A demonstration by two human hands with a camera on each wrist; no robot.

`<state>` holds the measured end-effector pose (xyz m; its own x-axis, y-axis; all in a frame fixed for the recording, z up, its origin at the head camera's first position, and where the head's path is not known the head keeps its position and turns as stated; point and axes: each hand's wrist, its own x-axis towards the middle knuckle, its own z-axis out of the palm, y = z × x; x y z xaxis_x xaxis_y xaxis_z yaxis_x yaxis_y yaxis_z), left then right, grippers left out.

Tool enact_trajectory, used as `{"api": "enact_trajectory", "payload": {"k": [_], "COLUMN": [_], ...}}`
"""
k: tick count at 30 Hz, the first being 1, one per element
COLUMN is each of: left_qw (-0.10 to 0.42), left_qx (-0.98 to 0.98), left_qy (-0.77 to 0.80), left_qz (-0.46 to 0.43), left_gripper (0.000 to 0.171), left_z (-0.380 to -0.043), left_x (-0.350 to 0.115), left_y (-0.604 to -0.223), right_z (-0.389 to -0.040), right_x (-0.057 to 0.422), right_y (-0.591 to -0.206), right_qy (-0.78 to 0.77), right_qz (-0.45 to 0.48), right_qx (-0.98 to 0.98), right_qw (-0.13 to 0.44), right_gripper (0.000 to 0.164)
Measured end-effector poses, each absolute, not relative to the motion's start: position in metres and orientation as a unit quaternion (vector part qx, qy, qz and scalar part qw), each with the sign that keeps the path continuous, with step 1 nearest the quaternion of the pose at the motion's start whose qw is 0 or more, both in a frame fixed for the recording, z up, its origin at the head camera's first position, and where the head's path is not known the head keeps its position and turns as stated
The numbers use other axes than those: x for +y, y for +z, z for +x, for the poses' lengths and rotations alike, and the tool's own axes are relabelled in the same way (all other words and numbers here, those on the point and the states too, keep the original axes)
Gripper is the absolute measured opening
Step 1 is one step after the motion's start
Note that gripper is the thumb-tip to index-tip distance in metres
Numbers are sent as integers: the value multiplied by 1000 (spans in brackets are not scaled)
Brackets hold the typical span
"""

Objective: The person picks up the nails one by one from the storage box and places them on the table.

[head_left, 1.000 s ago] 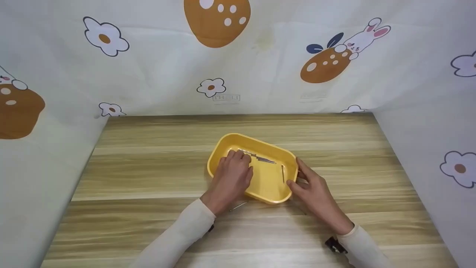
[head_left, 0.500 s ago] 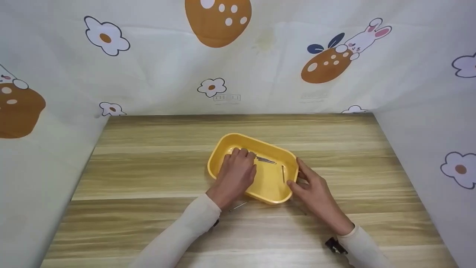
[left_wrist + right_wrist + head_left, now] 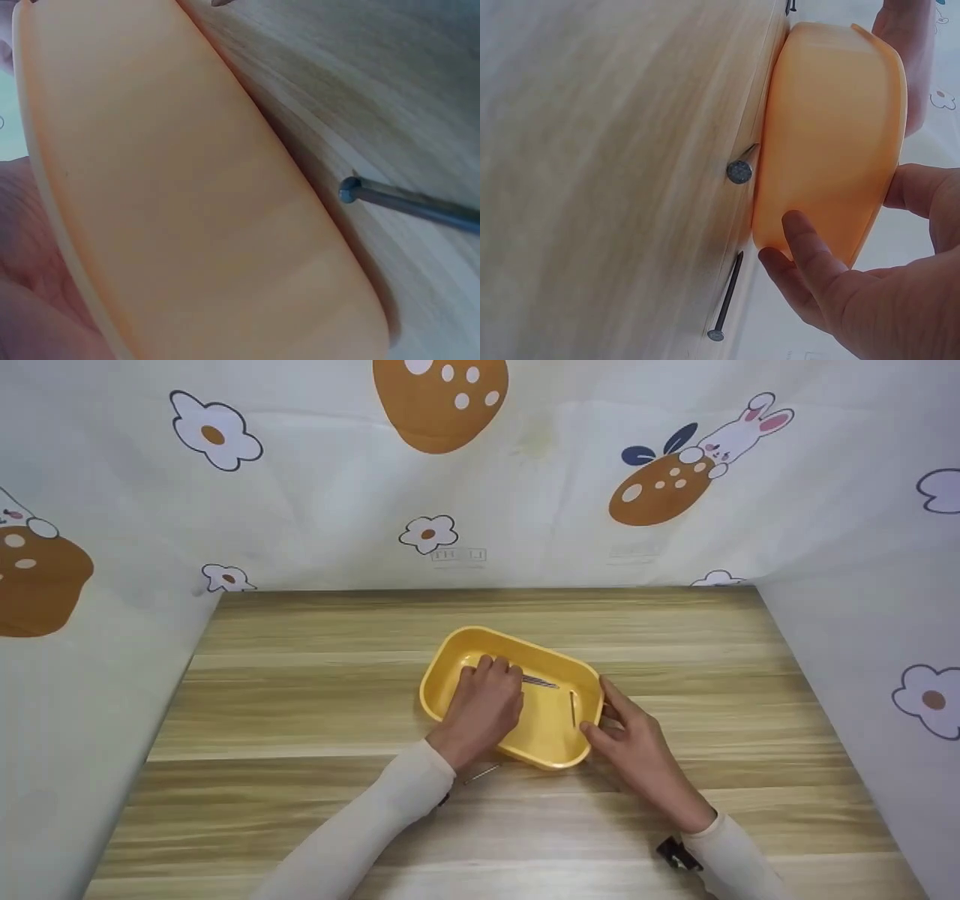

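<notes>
A yellow plastic tray (image 3: 551, 652) sits at an angle on the wooden table. My left hand (image 3: 484, 705) reaches over its near wall, fingers bent down inside; the fingertips are hidden, and I cannot tell whether they hold anything. Right beside those fingers lie several nails (image 3: 541, 682), partly covered by the hand. One more nail (image 3: 573, 709) lies apart at the tray's right end. My right hand (image 3: 649, 754) grips that end, thumb at the rim. In the right wrist view, its fingers (image 3: 810, 247) press against the outer wall.
On the table before the tray lies a loose nail (image 3: 481, 774), seen large in the left wrist view. The right wrist view shows other nails close to the tray, one head-on (image 3: 739, 171) and a dark one (image 3: 726, 300). Patterned sheeting (image 3: 525, 510) surrounds the table.
My left hand has slid a little to the right inside the tray, covering more of the nails. The right hand and the tray have stayed in place.
</notes>
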<state>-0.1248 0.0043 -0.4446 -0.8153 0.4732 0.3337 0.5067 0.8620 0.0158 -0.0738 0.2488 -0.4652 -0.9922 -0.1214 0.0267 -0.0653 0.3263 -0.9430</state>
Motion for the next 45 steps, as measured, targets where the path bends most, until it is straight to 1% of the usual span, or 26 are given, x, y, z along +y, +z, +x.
{"api": "enact_trajectory", "payload": {"k": [11, 25, 38, 45], "left_qw": [163, 133, 108, 85], "left_qx": [-947, -953, -955, -960], "left_qy": [-28, -13, 13, 10], "left_qz": [-275, -272, -275, -267], "left_gripper": [15, 17, 13, 11], "left_z": [-128, -133, -135, -138], "left_x": [10, 15, 25, 28], "left_y": [-444, -447, -448, -451], "right_z": [-74, -74, -73, -73], "right_x": [249, 249, 249, 249], "right_y": [-463, -463, -465, -464], "right_qy": [-580, -584, -577, -579], "right_qz": [-59, -59, -53, -56], "right_qx": [812, 809, 815, 813], "right_qw": [24, 28, 26, 25], "right_gripper": [81, 81, 81, 81]}}
